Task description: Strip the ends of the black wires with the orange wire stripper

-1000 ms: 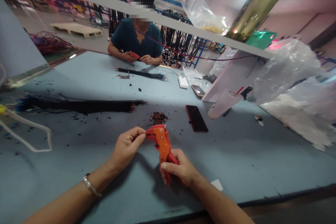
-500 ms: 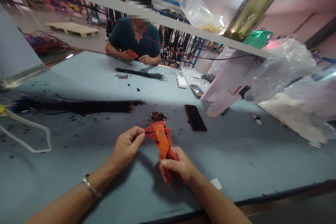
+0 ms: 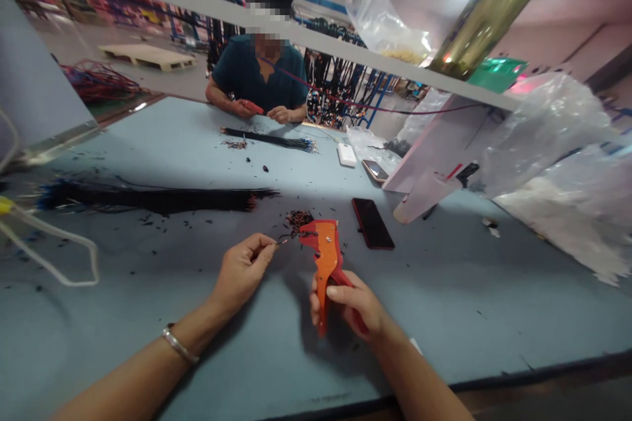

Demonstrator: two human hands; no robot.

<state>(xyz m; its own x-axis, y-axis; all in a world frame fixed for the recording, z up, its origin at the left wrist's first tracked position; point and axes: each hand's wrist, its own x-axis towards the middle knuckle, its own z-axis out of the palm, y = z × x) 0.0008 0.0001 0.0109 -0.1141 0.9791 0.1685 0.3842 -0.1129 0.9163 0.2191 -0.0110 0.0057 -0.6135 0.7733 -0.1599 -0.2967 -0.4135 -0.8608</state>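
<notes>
Apparently a thin wire (image 3: 279,243) is pinched between thumb and forefinger of the left hand (image 3: 243,272), its bared tip held just beside the head of the orange wire stripper (image 3: 326,260), not in it. The stripper's handles are clasped in the right hand (image 3: 351,306), fingers wrapped around them. Just beyond the stripper, a small heap of stripped scraps (image 3: 297,218) is seen on the blue table (image 3: 444,289), so some ends are judged done. Farther beyond the stripper to the left, a long bundle of black wires (image 3: 158,199) lies, so much seems left.
</notes>
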